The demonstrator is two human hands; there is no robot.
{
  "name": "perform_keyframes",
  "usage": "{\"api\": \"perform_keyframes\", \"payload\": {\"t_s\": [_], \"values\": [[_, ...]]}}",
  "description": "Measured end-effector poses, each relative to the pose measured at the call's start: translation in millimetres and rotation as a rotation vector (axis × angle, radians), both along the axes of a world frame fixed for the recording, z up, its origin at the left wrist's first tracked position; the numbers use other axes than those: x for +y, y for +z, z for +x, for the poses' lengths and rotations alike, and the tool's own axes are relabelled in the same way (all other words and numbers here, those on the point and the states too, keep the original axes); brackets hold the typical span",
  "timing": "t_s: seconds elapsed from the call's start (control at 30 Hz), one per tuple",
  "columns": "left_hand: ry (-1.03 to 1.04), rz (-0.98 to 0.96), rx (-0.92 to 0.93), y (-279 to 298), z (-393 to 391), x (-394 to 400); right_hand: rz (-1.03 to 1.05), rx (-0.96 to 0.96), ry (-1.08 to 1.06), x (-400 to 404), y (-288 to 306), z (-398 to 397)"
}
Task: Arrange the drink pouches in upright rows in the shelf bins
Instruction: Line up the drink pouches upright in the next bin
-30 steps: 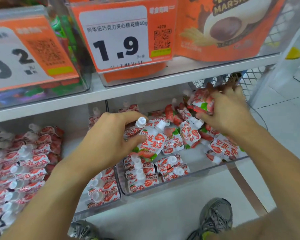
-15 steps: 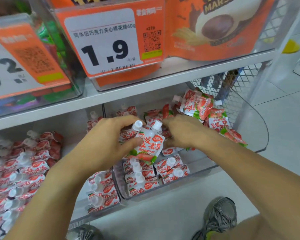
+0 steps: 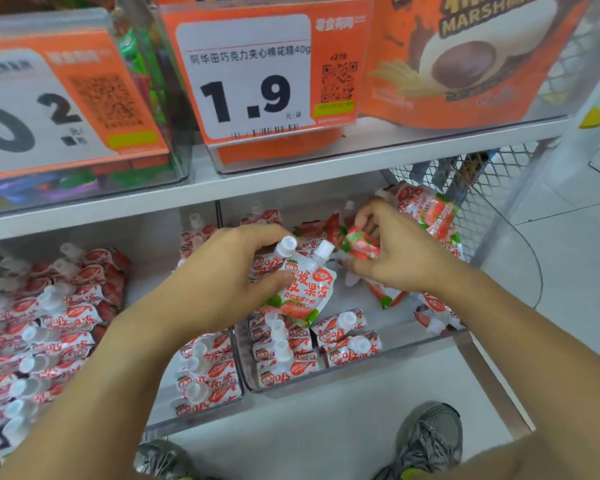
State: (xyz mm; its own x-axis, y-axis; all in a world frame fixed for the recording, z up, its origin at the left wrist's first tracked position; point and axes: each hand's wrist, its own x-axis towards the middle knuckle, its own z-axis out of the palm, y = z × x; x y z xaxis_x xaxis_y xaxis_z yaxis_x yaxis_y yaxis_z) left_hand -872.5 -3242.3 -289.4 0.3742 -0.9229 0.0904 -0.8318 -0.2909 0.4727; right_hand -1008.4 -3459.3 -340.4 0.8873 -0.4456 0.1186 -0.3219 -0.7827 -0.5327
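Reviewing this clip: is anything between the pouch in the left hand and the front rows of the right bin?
Nothing visible blocks it. The left hand holds the pouch directly above the upright rows at the front of the right bin. The right hand grips another pouch further back, off that path.

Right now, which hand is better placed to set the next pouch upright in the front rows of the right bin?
Left. The left hand already holds an upright pouch directly above the front rows of the right bin. The right hand grips a crumpled pouch further back.
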Motion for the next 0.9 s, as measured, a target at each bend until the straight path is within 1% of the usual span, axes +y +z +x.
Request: {"api": "perform_keyframes", "payload": {"t_s": [0.07, 0.13, 0.23, 0.3, 0.37, 0.4, 0.43, 0.47, 0.5, 0.6, 0.67, 0.73, 0.77, 0.83, 0.9], "values": [[-0.001, -0.007, 0.007, 0, 0, 0, 0.025, 0.015, -0.016, 5, 3, -2], [-0.004, -0.007, 0.013, 1, -1, 0, -0.014, 0.016, 0.017, 11, 4, -3], [-0.004, -0.002, 0.012, 0, 1, -1, -0.025, -0.011, 0.006, 15, 6, -6], [-0.004, -0.002, 0.023, -2, 1, 0, -0.035, 0.090, 0.057, 15, 6, -10], [-0.014, 0.001, 0.042, -2, 1, 0, -0.039, 0.293, 0.172, 18, 4, -14], [-0.020, 0.005, 0.051, -2, 0, -1, -0.077, 0.382, 0.223, 20, 2, -15], [-0.025, 0.010, 0.062, -2, 0, -1, -0.119, 0.437, 0.251, 20, 0, -15], [-0.031, 0.013, 0.074, -2, 0, -1, -0.135, 0.445, 0.256, 20, 0, -16], [-0.034, 0.015, 0.083, -2, 0, -1, -0.113, 0.418, 0.248, 19, 1, -18], [-0.029, 0.005, 0.089, 0, 0, 0, 0.045, 0.290, 0.186, 14, 6, -25], [-0.016, -0.004, 0.084, 1, -1, 0, 0.141, 0.266, 0.188, 13, 6, -28], [0.006, -0.014, 0.071, 1, -3, 0, 0.235, 0.330, 0.270, 14, 3, -28], [0.021, -0.021, 0.061, 1, -4, -1, 0.244, 0.380, 0.313, 15, 2, -28], [0.046, -0.040, 0.038, 0, -6, -2, 0.205, 0.447, 0.351, 17, 3, -28], [0.069, -0.063, 0.030, -1, -8, -5, 0.189, 0.467, 0.348, 18, 6, -27]]}}
